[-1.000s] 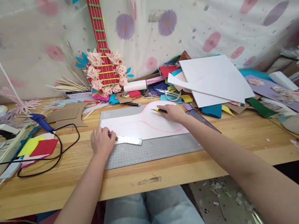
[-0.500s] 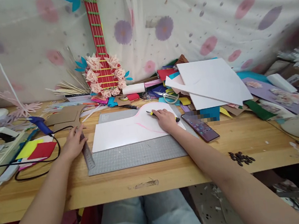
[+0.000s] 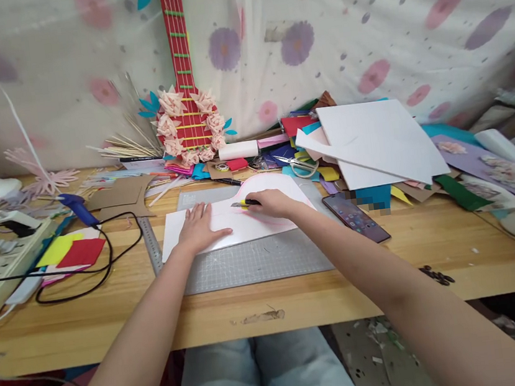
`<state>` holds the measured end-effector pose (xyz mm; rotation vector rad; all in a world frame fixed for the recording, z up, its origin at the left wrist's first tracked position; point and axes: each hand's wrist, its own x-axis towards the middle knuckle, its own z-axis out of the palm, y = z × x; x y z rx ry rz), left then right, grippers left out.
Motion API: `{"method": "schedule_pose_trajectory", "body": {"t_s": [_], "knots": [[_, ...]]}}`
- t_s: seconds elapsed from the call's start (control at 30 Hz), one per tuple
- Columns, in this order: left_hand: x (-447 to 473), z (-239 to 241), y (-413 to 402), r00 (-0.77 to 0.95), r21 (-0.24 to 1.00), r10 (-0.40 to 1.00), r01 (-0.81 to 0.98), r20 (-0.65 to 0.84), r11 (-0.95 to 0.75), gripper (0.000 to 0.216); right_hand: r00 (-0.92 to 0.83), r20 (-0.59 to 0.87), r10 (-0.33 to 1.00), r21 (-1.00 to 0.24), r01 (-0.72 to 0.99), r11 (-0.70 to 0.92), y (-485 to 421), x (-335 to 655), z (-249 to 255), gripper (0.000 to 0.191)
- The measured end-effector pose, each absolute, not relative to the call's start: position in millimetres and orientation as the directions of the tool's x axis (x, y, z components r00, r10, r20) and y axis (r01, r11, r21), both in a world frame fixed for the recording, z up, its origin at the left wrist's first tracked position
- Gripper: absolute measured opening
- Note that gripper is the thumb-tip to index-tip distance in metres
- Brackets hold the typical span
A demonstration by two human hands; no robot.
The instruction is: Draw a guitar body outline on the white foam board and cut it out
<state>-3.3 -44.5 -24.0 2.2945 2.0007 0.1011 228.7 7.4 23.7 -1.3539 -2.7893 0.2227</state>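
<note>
My left hand (image 3: 200, 228) lies flat with fingers spread on the left part of a white foam board (image 3: 173, 231). In my right hand (image 3: 272, 204) is a yellow and black utility knife (image 3: 243, 204), its blade pointing left, low over the board; whether the tip touches cannot be made out. A pink curved outline (image 3: 279, 181) runs round the board's right part. Under the board lies a grey cutting mat (image 3: 256, 262). At the mat's left edge rests a metal ruler (image 3: 152, 243), apart from both hands.
A phone (image 3: 357, 218) lies right of the mat. Scissors (image 3: 301, 165) and white boards (image 3: 373, 141) are behind it. On the left are a blue glue gun (image 3: 79, 210), black cable and a power strip (image 3: 13, 267). A red paper guitar (image 3: 189, 114) stands at the back.
My left hand has left the ruler and moved right onto the foam board. The right hand has shifted left and now grips the utility knife with its blade forward.
</note>
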Motion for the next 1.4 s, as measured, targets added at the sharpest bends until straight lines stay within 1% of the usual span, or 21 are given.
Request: {"method": "schedule_pose_trajectory", "body": {"t_s": [0.2, 0.5, 0.67, 0.73, 0.87, 0.93, 1.03, 1.17, 1.4], "knots": [[-3.6, -24.6, -43.6, 0.136, 0.075, 0.989, 0.988, -0.063, -0.131, 0.107, -0.705, -0.116, 0.699, -0.080, 0.709, 0.701, 22.5, 210.6, 32.6, 0.033], [-2.6, -25.0, -43.8, 0.128, 0.061, 0.990, 0.990, -0.064, -0.124, 0.107, -0.708, -0.156, 0.689, -0.032, 0.701, 0.713, 26.4, 204.9, 36.3, 0.033], [-2.0, -24.1, -44.7, 0.122, 0.070, 0.990, 0.991, -0.067, -0.118, 0.108, -0.715, -0.159, 0.681, 0.023, 0.687, 0.727, 27.0, 200.4, 38.4, 0.032], [-1.6, -22.9, -45.5, 0.126, 0.082, 0.990, 0.989, -0.070, -0.120, 0.105, -0.721, -0.159, 0.674, 0.064, 0.674, 0.736, 26.2, 197.8, 40.9, 0.030], [-1.1, -19.8, -46.9, 0.179, 0.094, 0.981, 0.981, -0.078, -0.171, 0.091, -0.744, -0.175, 0.645, 0.170, 0.622, 0.764, 24.9, 192.4, 48.3, 0.027], [-1.0, -18.7, -47.2, 0.189, 0.091, 0.977, 0.979, -0.096, -0.180, 0.087, -0.755, -0.196, 0.626, 0.197, 0.595, 0.779, 25.2, 190.7, 51.9, 0.027], [-0.9, -17.5, -47.5, 0.183, 0.089, 0.977, 0.981, -0.112, -0.173, 0.088, -0.767, -0.221, 0.602, 0.205, 0.567, 0.798, 26.9, 191.2, 55.0, 0.027], [-0.4, -16.5, -47.8, 0.177, 0.081, 0.978, 0.982, -0.112, -0.169, 0.088, -0.787, -0.209, 0.581, 0.203, 0.546, 0.813, 27.9, 195.3, 54.2, 0.029], [-0.2, -15.9, -47.3, 0.173, 0.079, 0.978, 0.983, -0.121, -0.164, 0.088, -0.781, -0.202, 0.591, 0.195, 0.559, 0.806, 26.3, 198.6, 51.3, 0.029]]}}
